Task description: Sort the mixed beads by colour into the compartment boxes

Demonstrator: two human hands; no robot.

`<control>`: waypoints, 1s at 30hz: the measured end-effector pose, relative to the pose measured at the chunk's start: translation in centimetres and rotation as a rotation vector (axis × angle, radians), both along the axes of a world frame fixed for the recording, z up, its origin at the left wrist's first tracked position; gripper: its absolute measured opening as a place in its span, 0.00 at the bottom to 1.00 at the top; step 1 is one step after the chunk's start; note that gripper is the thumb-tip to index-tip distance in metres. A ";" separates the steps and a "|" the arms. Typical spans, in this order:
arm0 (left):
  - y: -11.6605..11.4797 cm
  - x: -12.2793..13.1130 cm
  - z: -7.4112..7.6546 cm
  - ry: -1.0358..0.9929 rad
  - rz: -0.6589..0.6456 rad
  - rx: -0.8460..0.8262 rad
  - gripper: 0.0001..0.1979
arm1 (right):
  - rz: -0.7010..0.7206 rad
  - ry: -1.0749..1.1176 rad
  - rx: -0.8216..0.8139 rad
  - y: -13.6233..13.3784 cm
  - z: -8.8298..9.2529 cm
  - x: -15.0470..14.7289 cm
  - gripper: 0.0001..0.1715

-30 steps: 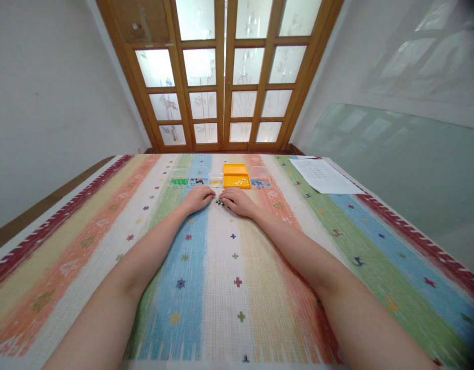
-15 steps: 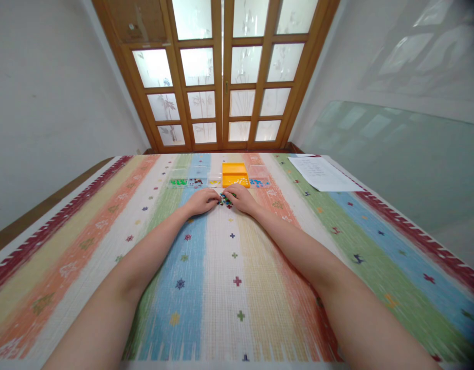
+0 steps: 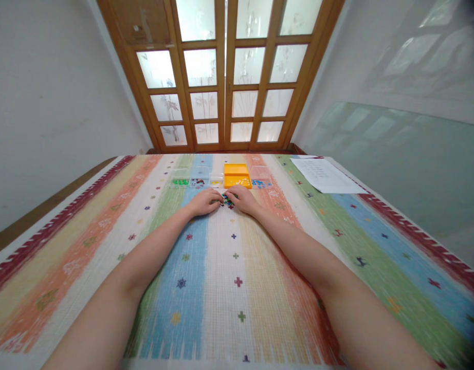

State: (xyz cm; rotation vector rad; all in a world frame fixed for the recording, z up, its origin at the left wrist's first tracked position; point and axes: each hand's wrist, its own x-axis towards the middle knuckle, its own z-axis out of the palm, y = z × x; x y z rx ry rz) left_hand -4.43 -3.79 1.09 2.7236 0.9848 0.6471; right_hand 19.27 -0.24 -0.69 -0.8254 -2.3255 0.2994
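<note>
Between my two hands lies a small heap of tiny multicoloured pieces (image 3: 230,199) on the striped tablecloth. From the left, my left hand (image 3: 205,201) touches the heap's edge, its fingers curled and fingertips together. My right hand (image 3: 241,199) bends over the heap's right side, fingers closed and pointing inward. Whatever either hand pinches is too small to make out. Just beyond my hands stands an open orange box (image 3: 237,169) with pale pieces in its front half. Part of the heap is hidden by my fingers.
Clear open boxes flank the orange one, holding green pieces (image 3: 180,182), dark brown pieces (image 3: 198,182), yellow pieces (image 3: 217,183) and blue pieces (image 3: 260,183). A printed paper sheet (image 3: 327,176) lies at the far right. The striped tablecloth (image 3: 221,288) covers the table.
The whole view has shifted slightly, so everything sits a little further right. Both hands stay at the heap, with only slight movement of the fingers.
</note>
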 end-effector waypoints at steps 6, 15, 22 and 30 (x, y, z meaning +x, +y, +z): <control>-0.1 0.0 0.2 0.031 0.013 0.026 0.14 | -0.012 0.000 -0.004 0.0 -0.1 0.0 0.21; 0.4 -0.3 -0.1 0.012 0.044 0.017 0.16 | -0.018 -0.003 -0.005 -0.2 0.0 0.0 0.20; 0.5 -0.4 -0.2 -0.009 0.047 -0.009 0.16 | -0.016 -0.015 -0.017 -0.1 0.0 0.0 0.20; 1.0 -0.5 -0.3 -0.190 0.048 -0.106 0.14 | -0.018 -0.019 -0.014 -0.1 0.0 0.0 0.20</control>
